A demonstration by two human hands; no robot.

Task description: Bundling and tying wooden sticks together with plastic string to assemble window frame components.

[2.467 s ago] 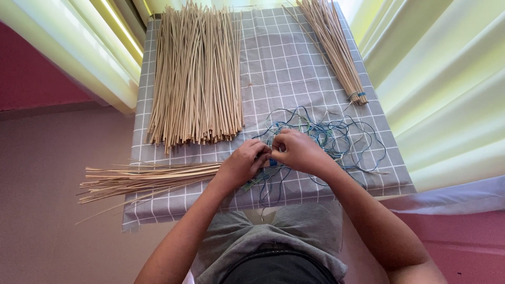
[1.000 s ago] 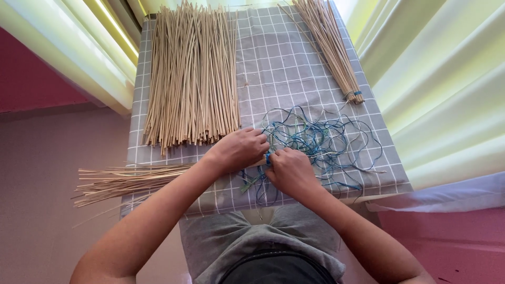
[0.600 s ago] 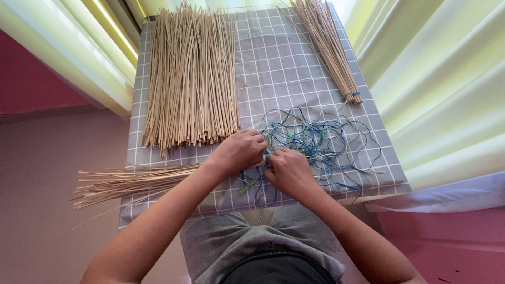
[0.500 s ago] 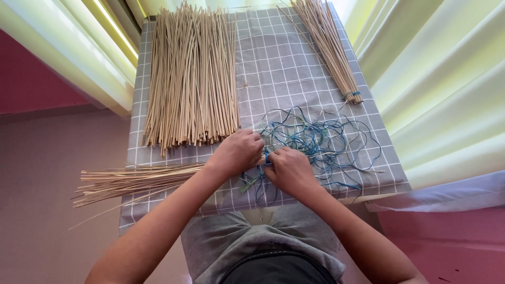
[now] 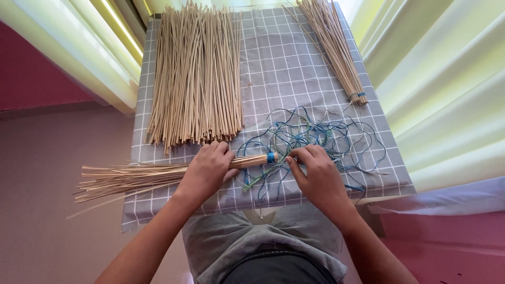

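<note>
My left hand (image 5: 206, 169) grips a bundle of thin tan sticks (image 5: 137, 178) that lies sideways across the near edge of the grey checked cloth (image 5: 273, 68). A blue string wrap (image 5: 271, 157) binds the bundle's right end. My right hand (image 5: 315, 176) pinches the blue string right beside that wrapped end. A tangle of blue and green string (image 5: 321, 138) spreads over the cloth just beyond my right hand.
A large loose pile of tan sticks (image 5: 195, 79) lies lengthwise at the left of the cloth. A smaller tied bundle (image 5: 336, 47) lies at the far right. Yellow-green curtains (image 5: 436, 89) hang on both sides. My grey-clad lap (image 5: 263, 242) is below the table edge.
My hands have moved apart slightly, and the blue-wrapped end of the stick bundle shows between them. My left hand has slid down onto the bundle.
</note>
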